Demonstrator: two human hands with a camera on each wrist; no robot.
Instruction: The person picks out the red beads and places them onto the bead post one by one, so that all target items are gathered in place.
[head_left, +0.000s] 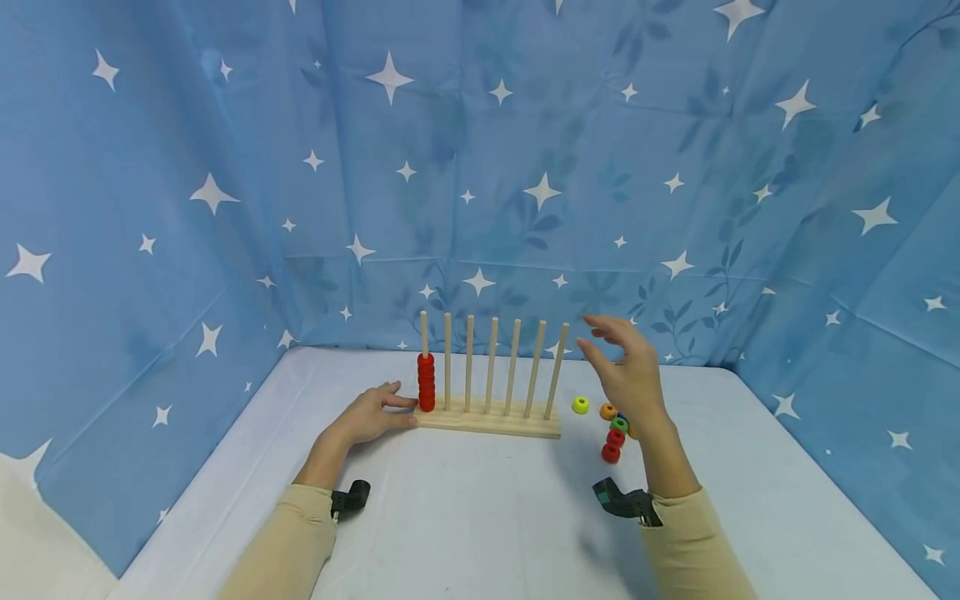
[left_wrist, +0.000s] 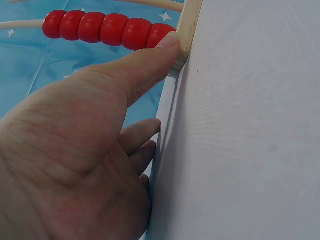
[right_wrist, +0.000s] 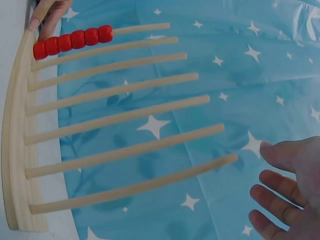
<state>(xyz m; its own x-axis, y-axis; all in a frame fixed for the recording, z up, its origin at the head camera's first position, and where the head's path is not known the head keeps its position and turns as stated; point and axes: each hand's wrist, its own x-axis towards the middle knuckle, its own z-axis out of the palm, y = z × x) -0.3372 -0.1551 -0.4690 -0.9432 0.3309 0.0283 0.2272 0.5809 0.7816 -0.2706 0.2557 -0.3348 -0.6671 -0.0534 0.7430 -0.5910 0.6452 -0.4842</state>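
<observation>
A wooden bead rack [head_left: 487,419] stands on the table, with seven upright pegs on its long base. Several red beads [head_left: 426,383] are stacked on the leftmost peg; the other pegs are bare. My left hand [head_left: 371,414] holds the left end of the base, its thumb [left_wrist: 162,50] at the end beside the lowest red bead. Raised to the right of the rack, my right hand [head_left: 630,375] has its thumb and fingers apart, near the top of the rightmost peg [right_wrist: 135,187]. Nothing is between them.
Loose beads lie right of the rack: a yellow-green bead [head_left: 581,405], an orange bead [head_left: 608,411], a green bead [head_left: 618,425] and a red bead [head_left: 611,454] among them. A blue star-patterned curtain [head_left: 480,167] hangs behind the white table [head_left: 480,517].
</observation>
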